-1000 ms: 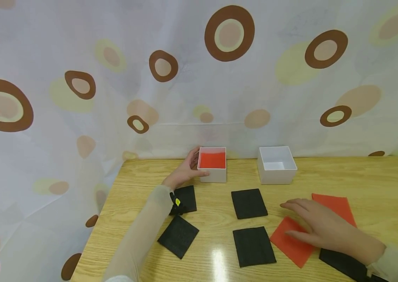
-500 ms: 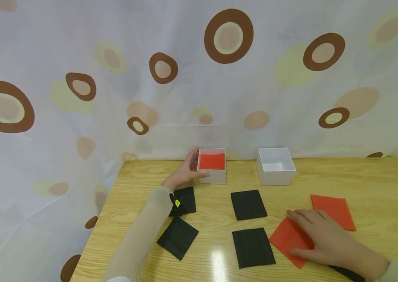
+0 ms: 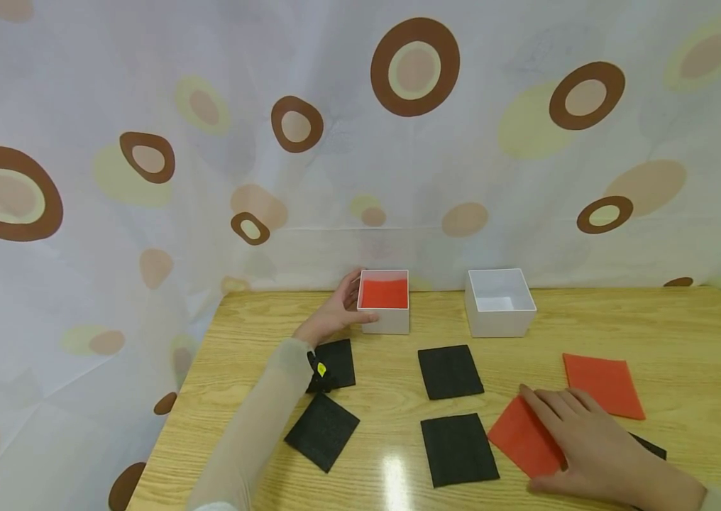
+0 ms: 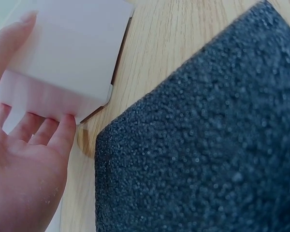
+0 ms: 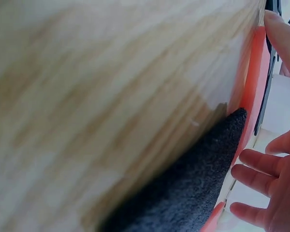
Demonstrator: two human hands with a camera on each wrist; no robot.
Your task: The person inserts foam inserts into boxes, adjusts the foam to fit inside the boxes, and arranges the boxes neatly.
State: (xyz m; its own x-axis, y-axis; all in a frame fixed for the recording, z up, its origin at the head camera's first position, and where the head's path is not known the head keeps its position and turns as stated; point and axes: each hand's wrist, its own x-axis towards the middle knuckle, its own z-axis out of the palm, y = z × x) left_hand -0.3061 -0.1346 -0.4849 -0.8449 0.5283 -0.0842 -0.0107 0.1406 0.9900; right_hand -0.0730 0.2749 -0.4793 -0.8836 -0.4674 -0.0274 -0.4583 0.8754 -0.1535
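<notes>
My left hand [image 3: 333, 312] grips the left side of a white box [image 3: 392, 321], its thumb across the front wall and its fingers along the side. Inside that box lies a red square [image 3: 384, 293]. In the left wrist view the fingertips press on the box wall [image 4: 72, 43]. My right hand [image 3: 590, 447] is low over a red foam square [image 3: 523, 438], its fingers at the far side and its thumb at the near edge. In the right wrist view the thumb is right at the square's edge [image 5: 253, 72], and the other fingers are spread and slightly bent.
A second white box [image 3: 502, 319] stands at the back right. Another red square [image 3: 604, 385] lies beyond my right hand, and a black square [image 3: 649, 446] is partly hidden under it. Several more black squares [image 3: 460, 451] lie on the wooden table, before a patterned curtain [image 3: 348, 163].
My right hand has come down over the red square, its thumb moving toward the near edge. My left hand keeps hold of the box and has not moved.
</notes>
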